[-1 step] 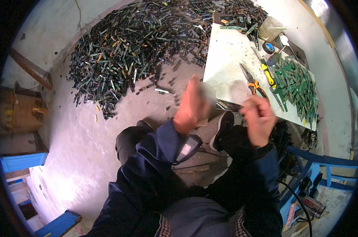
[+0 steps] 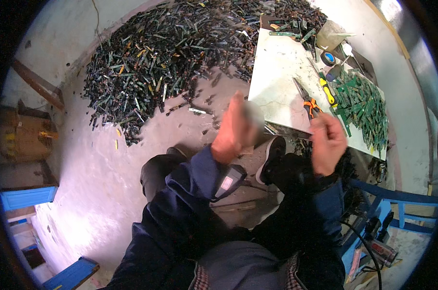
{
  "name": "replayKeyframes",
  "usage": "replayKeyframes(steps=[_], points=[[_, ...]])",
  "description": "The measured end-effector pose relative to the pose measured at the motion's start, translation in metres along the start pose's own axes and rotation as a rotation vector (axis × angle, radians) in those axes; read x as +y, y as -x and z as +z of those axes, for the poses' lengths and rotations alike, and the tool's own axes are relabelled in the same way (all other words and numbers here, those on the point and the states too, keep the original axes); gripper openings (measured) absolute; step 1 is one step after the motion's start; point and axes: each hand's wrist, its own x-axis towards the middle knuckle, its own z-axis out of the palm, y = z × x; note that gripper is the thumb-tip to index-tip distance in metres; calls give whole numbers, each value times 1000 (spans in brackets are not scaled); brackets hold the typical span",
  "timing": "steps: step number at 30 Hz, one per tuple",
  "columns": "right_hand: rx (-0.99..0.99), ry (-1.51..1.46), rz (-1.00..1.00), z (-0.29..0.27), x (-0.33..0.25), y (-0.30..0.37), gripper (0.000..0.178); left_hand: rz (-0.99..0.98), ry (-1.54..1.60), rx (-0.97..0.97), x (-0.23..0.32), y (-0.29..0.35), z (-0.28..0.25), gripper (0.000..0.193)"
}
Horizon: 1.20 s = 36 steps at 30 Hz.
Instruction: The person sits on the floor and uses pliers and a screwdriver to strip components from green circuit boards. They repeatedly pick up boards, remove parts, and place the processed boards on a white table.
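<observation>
My left hand (image 2: 232,128) is raised beside the near left corner of a white board (image 2: 277,67). Its thumb points up, and a blurred patch covers its fingers, so what it holds does not show. Farther right, my right hand (image 2: 329,145) hovers at the board's near edge with fingers curled and pinched together. Whatever is between them is too small to make out. Just beyond it on the board lie pliers (image 2: 312,104) with long jaws and orange-and-black handles. A yellow-handled tool (image 2: 327,91) lies beside a heap of green strips (image 2: 364,108).
A large pile of dark narrow strips (image 2: 151,67) covers the floor at the far left and centre. A cloudy plastic container (image 2: 329,36) and a tape roll (image 2: 328,58) stand at the far right. Blue frames (image 2: 388,193) are at right; a cardboard box (image 2: 28,137) is at left.
My right hand has moved a little to the right and nearer to me, now overlapping the pliers' handle ends. My left hand stays in place.
</observation>
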Motion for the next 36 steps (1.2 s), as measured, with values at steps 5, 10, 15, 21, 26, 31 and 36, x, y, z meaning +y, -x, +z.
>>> replayKeyframes(steps=[5, 10, 15, 21, 26, 31, 36], points=[[262, 496, -168, -49, 39, -68, 27, 368, -269, -157, 81, 16, 1, 34], [105, 895, -198, -53, 52, -85, 31, -348, 574, 70, 109, 19, 17, 40], [40, 1107, -284, -35, 43, -84, 29, 42, 70, 13, 111, 25, 18, 44], [88, 1210, -380, -38, 47, -84, 29, -260, 211, 4, 123, 27, 19, 62], [104, 755, -253, -29, 30, -62, 29, -261, 234, 15, 104, 25, 9, 62], [-76, -191, 344, -26, -21, 1, 30, -290, 247, 39, 92, 19, 14, 63], [-137, -211, 411, -31, -37, 58, 22, -430, 359, -43, 84, 21, 0, 55]])
